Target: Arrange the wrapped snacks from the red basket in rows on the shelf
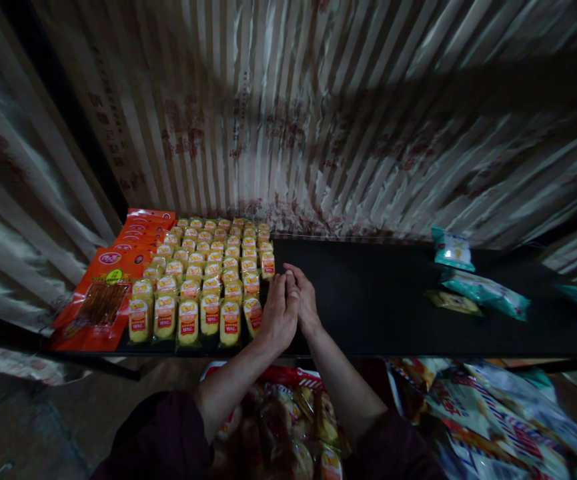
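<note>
Both my hands rest side by side on a black shelf (378, 300), pressed against the right edge of a block of small yellow snack packets (203, 280) laid in neat rows. My left hand (279, 312) lies flat with fingers stretched forward, touching the nearest yellow packet (253, 313). My right hand (304, 297) lies beside it, fingers straight and together, holding nothing.
Orange-red snack bags (103, 293) lie overlapped at the shelf's left end. Teal packets (485, 292) and a small one (452, 249) lie loose at the right. A striped curtain (318, 120) hangs behind. Below the shelf, more snack bags (493, 420) are piled.
</note>
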The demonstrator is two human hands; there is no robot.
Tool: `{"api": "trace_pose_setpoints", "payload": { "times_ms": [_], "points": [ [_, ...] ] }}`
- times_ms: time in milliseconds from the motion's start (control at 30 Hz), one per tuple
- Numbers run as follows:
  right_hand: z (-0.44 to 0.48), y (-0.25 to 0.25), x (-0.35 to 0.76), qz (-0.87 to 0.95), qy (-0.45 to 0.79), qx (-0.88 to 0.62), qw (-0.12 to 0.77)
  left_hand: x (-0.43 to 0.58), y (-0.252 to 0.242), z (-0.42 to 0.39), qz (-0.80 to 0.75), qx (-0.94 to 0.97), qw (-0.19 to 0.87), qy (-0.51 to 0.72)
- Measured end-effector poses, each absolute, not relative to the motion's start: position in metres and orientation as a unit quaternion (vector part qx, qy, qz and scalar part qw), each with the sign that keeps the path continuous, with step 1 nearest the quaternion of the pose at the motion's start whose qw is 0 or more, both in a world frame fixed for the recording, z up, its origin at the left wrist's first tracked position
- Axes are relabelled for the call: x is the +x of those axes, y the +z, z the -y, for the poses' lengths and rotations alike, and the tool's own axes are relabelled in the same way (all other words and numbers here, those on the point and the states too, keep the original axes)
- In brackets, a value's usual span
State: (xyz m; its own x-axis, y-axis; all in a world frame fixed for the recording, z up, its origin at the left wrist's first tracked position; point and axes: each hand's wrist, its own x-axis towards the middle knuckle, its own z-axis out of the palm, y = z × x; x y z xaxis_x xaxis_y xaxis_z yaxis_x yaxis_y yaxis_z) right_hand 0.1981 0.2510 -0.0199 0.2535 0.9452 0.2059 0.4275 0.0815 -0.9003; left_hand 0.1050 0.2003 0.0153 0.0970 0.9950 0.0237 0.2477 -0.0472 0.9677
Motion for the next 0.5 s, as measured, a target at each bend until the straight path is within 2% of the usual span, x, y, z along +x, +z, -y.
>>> {"api": "trace_pose_setpoints", "payload": {
  "times_ms": [500],
  "points": [
    [-0.184,-0.015,0.184,0.509,0.318,-0.611,0.516,0.094,0.013,-0.171,-0.471,0.66,0.36,0.462]
  ]
}}
